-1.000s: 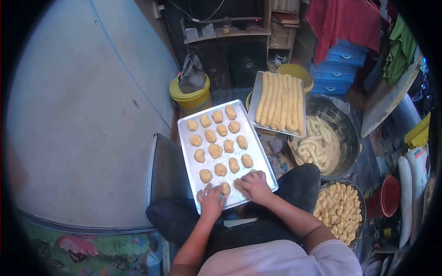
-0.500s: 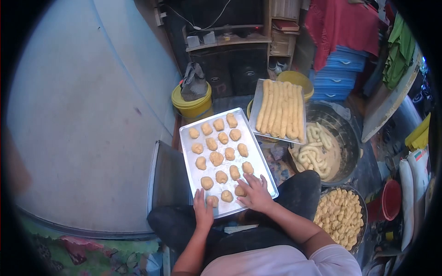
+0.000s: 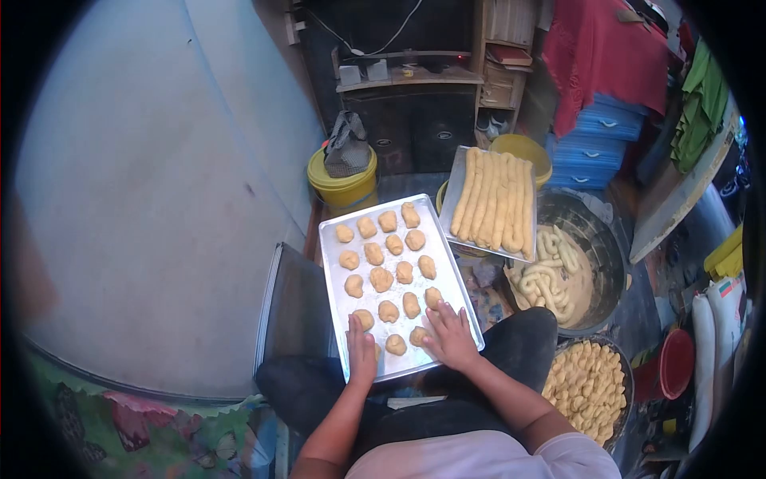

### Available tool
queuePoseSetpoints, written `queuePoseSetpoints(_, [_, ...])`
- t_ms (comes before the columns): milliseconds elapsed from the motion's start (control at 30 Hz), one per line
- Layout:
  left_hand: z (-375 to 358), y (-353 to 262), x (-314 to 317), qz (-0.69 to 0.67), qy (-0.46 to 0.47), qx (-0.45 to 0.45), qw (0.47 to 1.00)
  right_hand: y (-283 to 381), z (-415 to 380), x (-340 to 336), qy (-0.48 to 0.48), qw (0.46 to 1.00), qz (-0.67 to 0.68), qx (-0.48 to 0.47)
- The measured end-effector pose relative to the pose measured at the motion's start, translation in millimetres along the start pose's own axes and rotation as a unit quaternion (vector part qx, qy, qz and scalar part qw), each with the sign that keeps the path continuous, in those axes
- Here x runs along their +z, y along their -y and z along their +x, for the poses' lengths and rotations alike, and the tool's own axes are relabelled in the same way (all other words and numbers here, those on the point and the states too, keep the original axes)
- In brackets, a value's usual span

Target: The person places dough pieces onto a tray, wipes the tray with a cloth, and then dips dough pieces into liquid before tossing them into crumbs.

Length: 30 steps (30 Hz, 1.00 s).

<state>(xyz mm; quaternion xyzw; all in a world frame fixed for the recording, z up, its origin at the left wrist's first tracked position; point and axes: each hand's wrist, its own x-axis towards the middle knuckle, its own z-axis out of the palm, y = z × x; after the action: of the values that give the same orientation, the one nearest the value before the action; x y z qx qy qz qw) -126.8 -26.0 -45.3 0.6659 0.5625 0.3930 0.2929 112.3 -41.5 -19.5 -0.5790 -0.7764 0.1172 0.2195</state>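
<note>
A metal baking tray rests across my lap, holding rows of small dough balls. Over its lower left corner lies my left hand, open with straight fingers, largely covering one ball there. The fingertips reach a dough ball just above. At the lower right side, my right hand is open with its fingers spread. A dough ball sits against its thumb side, and another is just beyond its fingertips.
Beyond the tray, a second tray carries long dough ropes. At right stand a large black basin with pale dough coils and a container of small dough pieces. A yellow lidded bucket and a red bucket stand nearby.
My left hand has slid up and inward over the lower left dough ball, hiding most of it. My right hand has barely shifted. The whole view has moved slightly.
</note>
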Motion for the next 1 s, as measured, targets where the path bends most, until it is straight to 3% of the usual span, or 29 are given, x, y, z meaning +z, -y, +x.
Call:
queuePoseSetpoints(300, [0.4,0.7,-2.4,-0.009,-0.012,-0.007,1.0,-0.5,1.8,0.1,0.001,1.0,0.018,0.009])
queuePoseSetpoints(400, [18.2,4.8,-24.1,-0.024,-0.123,-0.011,0.992,2.8,5.2,-3.8,-0.011,1.0,0.023,0.002])
queuePoseSetpoints(433, [27.6,23.1,-37.2,0.027,-0.162,0.015,0.986,3.5,4.7,-6.0,-0.025,0.999,0.023,-0.002])
queuePoseSetpoints(533, [56.6,32.4,-99.1,0.104,-0.182,-0.112,0.971,14.8,14.7,-10.0,-0.009,1.0,0.012,-0.012])
queuePoseSetpoints(600, [73.5,80.1,-132.9,0.2,-0.187,-0.149,0.95,28.1,26.8,-13.7,-0.004,0.999,-0.01,-0.031])
queuePoseSetpoints(667, [83.3,123.5,-157.8,0.32,-0.139,-0.226,0.909,42.1,43.6,-11.7,-0.012,0.999,-0.018,-0.039])
queuePoseSetpoints(700, [83.1,135.3,-164.1,0.321,-0.131,-0.22,0.912,49.8,53.7,-9.8,-0.009,0.998,-0.007,-0.056])
queuePoseSetpoints(767, [77.9,152.5,-174.0,0.358,-0.101,-0.305,0.877,62.5,70.1,-3.7,-0.008,0.998,0.007,-0.067])
queuePoseSetpoints(867, [57.8,159.8,-163.0,0.425,-0.104,-0.273,0.857,65.6,85.5,13.6,0.004,0.997,-0.013,-0.079])
queuePoseSetpoints(933, [59.3,159.7,-158.5,0.417,-0.117,-0.268,0.86,61.4,88.2,27.3,0.13,0.989,-0.059,-0.046])
queuePoseSetpoints(1000, [60.0,158.8,-157.3,0.405,-0.138,-0.272,0.862,57.4,88.5,36.3,0.121,0.989,-0.063,-0.049])
